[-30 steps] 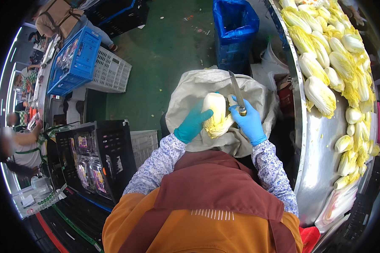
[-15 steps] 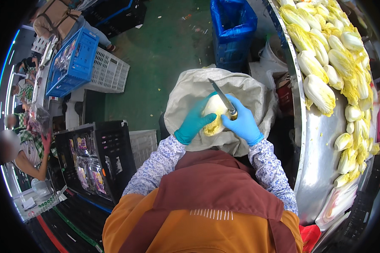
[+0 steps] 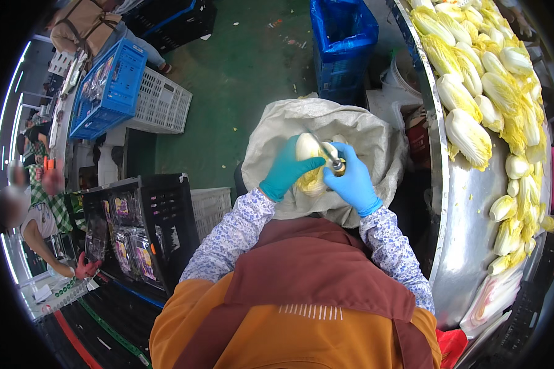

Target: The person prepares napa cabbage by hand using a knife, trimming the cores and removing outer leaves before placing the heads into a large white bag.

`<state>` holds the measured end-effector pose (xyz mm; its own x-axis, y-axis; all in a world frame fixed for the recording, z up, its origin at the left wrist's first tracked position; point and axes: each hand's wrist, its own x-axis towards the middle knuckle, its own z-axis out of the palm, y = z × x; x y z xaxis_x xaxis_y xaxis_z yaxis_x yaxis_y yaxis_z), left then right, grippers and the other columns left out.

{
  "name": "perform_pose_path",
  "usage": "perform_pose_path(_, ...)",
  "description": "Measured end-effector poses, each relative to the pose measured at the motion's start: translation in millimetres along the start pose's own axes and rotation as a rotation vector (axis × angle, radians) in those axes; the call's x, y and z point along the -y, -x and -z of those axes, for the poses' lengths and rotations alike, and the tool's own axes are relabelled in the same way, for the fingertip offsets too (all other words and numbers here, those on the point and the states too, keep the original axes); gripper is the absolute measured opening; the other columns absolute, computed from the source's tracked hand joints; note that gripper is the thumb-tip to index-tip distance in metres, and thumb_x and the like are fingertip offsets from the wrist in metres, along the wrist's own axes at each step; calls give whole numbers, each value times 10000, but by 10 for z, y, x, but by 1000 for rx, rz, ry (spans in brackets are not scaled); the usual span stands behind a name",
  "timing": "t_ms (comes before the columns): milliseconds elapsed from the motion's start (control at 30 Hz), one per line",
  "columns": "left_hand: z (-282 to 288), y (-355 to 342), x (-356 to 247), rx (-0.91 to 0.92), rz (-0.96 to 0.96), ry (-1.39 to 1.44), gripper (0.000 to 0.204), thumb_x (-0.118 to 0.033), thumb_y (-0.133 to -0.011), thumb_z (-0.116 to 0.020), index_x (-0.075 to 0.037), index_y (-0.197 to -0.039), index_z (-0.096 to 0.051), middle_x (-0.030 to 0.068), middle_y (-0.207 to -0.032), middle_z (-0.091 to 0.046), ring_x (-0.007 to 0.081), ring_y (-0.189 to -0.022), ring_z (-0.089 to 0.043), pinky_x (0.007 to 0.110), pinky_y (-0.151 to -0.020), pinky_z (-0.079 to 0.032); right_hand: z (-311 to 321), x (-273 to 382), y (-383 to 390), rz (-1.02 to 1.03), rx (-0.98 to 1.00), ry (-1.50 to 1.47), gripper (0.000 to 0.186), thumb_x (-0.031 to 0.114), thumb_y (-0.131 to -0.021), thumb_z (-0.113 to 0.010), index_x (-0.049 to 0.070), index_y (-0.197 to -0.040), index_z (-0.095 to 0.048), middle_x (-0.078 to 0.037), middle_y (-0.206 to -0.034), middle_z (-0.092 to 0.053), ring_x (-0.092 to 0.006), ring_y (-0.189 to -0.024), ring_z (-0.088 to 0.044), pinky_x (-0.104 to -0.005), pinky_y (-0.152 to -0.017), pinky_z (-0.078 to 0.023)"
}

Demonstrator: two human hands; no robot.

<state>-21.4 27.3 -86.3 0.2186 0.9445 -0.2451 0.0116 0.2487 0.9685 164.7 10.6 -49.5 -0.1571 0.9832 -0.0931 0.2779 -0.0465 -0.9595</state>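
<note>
Here, both hands work above the sack [image 3: 375,141], a pale grey open bag that serves as the reference point.

Left hand [image 3: 287,171]: gloved in teal, it is closed around the cabbage [image 3: 311,166], with the fingers wrapped over its left side and top. The cabbage is a pale yellow head held over the middle of the sack mouth, clear of the sack cloth as far as the view shows.

Right hand [image 3: 353,181]: gloved in blue, it is clenched on the knife [image 3: 333,161], whose metal handle end shows just above the fist. The blade lies against the upper right of the cabbage; its edge is blurred and cannot be made out. The two hands sit close together, one on each side of the cabbage.

Right of the sack, a steel counter [image 3: 458,246] curves past and carries many more pale cabbages [image 3: 468,132]. Beyond the sack, a blue bin [image 3: 341,46] stands on the green floor [image 3: 240,92]. Left of the sack, a black crate [image 3: 138,230] holds packed trays. Further left of the sack, a blue crate [image 3: 108,89] rests beside a white crate [image 3: 160,104]. Other people stand at the far left edge.
</note>
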Motion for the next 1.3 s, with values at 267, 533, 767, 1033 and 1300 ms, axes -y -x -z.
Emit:
perform_pose_path(267, 79, 174, -470, 250, -177, 145, 815, -186, -721, -772, -26, -1405, -360, 103, -1445, -380, 202, -1315, -373, 345, -1085, -312, 177, -1009, -192, -144, -208, 156, 550, 173, -815, -661, 30, -1304, -453, -133, -1095, -638, -200, -861, -639, -324, -773, -508)
perform_pose_path(533, 92, 175, -527, 407, -117, 230, 852, -267, -756, -752, -58, -1445, -298, 93, -1461, -345, 211, -1340, -316, 355, -1106, -259, 138, 54, 71, -162, 101, -384, 531, 152, -798, -730, 62, -1275, -515, -15, -938, -642, -24, -567, -495, -172, -496, -419)
perform_pose_path(767, 43, 119, -435, 265, 99, 439, 577, -279, -943, -558, -16, -1408, -341, 88, -1283, -497, 154, -1114, -517, 292, -932, -451, -15, 81, 16, -286, 21, -441, 487, 192, -778, -755, 34, -1181, -533, -10, -845, -599, -68, -668, -566, -197, -557, -461)
perform_pose_path(1033, -81, 256, -487, 347, 136, 462, 568, -342, -918, -589, -30, -1355, -404, 102, -1264, -537, 192, -1135, -541, 333, -968, -451, -24, 223, 118, -202, 136, -418, 490, 186, -803, -738, 50, -1216, -511, -37, -1000, -608, -94, -852, -590, -225, -675, -497)
perform_pose_path(1300, -15, 250, -451, 380, 305, 637, 567, -303, -925, -564, -9, -1376, -386, 90, -1243, -548, 185, -1100, -561, 311, -951, -452, 116, 346, 183, -271, 145, -367, 472, 174, -819, -717, 48, -1224, -509, -16, -932, -605, -66, -664, -561, -202, -513, -455)
